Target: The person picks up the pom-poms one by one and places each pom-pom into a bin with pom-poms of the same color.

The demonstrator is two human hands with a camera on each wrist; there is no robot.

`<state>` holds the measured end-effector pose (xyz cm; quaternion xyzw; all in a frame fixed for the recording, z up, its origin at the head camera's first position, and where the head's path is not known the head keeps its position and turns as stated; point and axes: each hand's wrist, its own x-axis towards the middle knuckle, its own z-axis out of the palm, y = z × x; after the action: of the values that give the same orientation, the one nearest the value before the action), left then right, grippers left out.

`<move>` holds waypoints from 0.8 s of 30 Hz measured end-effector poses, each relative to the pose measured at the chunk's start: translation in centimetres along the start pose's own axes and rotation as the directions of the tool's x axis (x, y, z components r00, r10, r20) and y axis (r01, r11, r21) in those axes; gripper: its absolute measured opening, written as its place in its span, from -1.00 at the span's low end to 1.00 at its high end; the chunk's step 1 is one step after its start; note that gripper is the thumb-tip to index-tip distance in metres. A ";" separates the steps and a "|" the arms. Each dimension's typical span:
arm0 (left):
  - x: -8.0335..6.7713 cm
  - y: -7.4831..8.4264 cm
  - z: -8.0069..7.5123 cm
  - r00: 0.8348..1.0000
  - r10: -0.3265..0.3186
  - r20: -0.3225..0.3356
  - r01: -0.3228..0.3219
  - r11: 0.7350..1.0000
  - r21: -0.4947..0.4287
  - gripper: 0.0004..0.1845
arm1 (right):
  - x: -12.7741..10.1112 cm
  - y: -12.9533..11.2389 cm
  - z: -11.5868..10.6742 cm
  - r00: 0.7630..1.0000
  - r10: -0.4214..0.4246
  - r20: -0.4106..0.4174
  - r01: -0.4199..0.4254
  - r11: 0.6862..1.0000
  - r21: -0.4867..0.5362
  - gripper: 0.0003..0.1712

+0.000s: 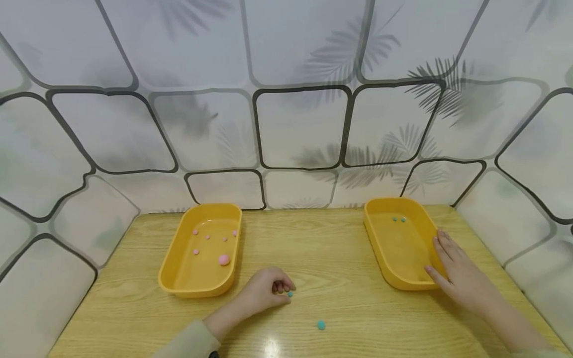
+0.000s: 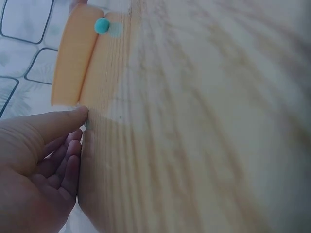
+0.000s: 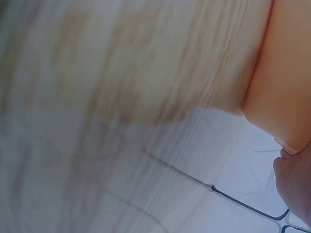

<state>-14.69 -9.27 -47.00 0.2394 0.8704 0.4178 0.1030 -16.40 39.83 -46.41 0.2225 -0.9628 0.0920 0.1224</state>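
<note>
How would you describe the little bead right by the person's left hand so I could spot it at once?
Start at the wooden table and find the left hand, curled between the two yellow trays. The small teal bead lies on the wood right at its fingers. A larger teal ball lies alone nearer the front edge, and the left tray holds only pink ones.

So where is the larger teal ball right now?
In the head view, the larger teal ball lies loose on the table, front centre, just right of the left hand, apart from both trays.
</note>
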 end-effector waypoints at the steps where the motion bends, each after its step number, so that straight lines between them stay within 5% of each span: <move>1: 0.0 0.0 0.0 1.000 0.000 0.001 0.000 1.000 0.003 -0.82 | 0.0 0.0 0.0 1.000 0.001 -0.001 -0.001 1.000 0.001 -0.14; 24: 0.4 0.0 0.3 1.000 -0.001 -0.021 0.002 0.999 0.040 -0.93 | -0.1 -0.1 0.1 1.000 0.001 -0.003 -0.001 1.000 -0.010 -0.14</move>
<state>-14.99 -8.88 -47.17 0.2364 0.8796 0.4030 0.0892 -16.30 39.80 -46.49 0.2214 -0.9632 0.0877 0.1247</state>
